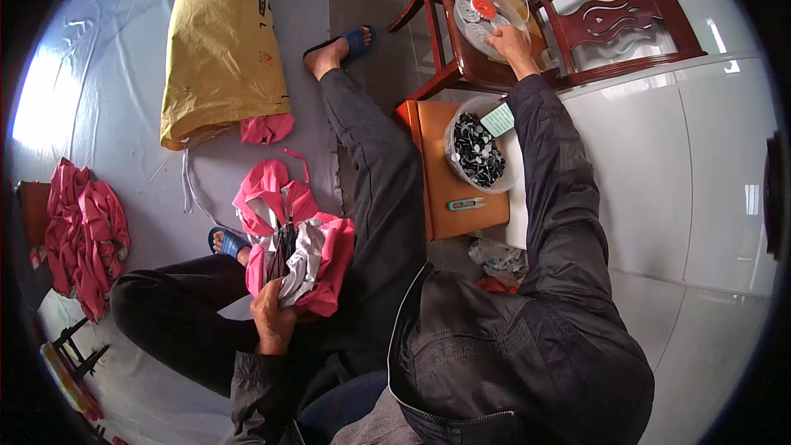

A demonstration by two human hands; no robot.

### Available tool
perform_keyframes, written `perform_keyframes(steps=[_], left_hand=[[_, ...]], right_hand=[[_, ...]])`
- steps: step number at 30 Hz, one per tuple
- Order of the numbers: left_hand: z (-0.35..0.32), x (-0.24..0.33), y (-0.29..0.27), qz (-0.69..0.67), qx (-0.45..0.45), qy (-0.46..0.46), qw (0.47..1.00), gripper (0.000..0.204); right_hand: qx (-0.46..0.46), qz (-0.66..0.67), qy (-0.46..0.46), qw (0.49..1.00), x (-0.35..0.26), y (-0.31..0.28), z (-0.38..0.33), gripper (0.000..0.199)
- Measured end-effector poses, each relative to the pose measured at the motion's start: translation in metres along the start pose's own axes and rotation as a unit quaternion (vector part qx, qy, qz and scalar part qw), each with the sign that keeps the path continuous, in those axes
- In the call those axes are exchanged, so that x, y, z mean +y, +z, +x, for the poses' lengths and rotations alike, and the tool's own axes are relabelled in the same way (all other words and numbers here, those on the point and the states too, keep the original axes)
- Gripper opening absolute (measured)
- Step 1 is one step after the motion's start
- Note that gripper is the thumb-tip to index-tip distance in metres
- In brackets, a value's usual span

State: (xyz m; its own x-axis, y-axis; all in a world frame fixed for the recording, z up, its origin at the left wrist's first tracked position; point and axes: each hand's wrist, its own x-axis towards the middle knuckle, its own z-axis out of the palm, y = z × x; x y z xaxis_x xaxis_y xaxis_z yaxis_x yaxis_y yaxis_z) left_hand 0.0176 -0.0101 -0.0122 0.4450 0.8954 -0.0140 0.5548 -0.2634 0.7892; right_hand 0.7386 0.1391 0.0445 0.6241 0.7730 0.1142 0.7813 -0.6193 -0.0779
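Observation:
My left hand (270, 313) is closed on a half-gathered umbrella (328, 259) with pink cloth and a silver lining, resting over my lap. Dark ribs (284, 245) show bunched in its middle. My right arm is stretched out to a wooden chair, where my right hand (511, 41) reaches over the rim of a round clear tub (503, 0). Its fingers are bent inward beside pale coiled pieces (477, 31); what they pinch is too small to make out. A red round piece (484, 7) lies in the same tub.
Below the chair (610, 18), an orange-brown surface (441, 136) carries a tub of small black and white parts (478, 152), a pale green card (498, 120) and blue thread snips (466, 204). A yellow sack (222, 58) lies ahead; pink cloth (86, 231) is heaped left.

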Motion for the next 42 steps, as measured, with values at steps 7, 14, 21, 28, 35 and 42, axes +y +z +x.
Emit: perform_keyframes(steps=[7, 14, 21, 28, 35, 42], left_hand=[[-0.002, 0.001, -0.004, -0.012, 0.0, -0.01, 1.0, 0.041], [-0.001, 0.0, -0.003, -0.015, 0.0, -0.003, 1.0, 0.041], [-0.001, 0.0, -0.003, -0.005, 0.01, 0.012, 1.0, 0.041], [-0.001, -0.003, -0.003, -0.008, 0.001, 0.01, 1.0, 0.036], [-0.001, 0.0, -0.003, -0.018, 0.003, 0.002, 1.0, 0.037], [0.0, 0.0, -0.002, -0.019, 0.01, 0.009, 1.0, 0.035]], right_hand=[[-0.024, -0.019, 0.007, 1.0, -0.011, -0.005, -0.005, 0.023], [0.081, 0.016, -0.04, 0.996, -0.004, -0.003, -0.012, 0.022], [0.096, 0.011, -0.069, 0.993, -0.007, -0.008, -0.02, 0.016], [0.153, 0.037, -0.103, 0.982, -0.004, -0.011, -0.024, 0.017], [0.226, 0.056, -0.109, 0.966, -0.007, 0.002, -0.021, 0.017], [0.143, 0.028, -0.096, 0.985, -0.004, 0.019, -0.006, 0.013]])
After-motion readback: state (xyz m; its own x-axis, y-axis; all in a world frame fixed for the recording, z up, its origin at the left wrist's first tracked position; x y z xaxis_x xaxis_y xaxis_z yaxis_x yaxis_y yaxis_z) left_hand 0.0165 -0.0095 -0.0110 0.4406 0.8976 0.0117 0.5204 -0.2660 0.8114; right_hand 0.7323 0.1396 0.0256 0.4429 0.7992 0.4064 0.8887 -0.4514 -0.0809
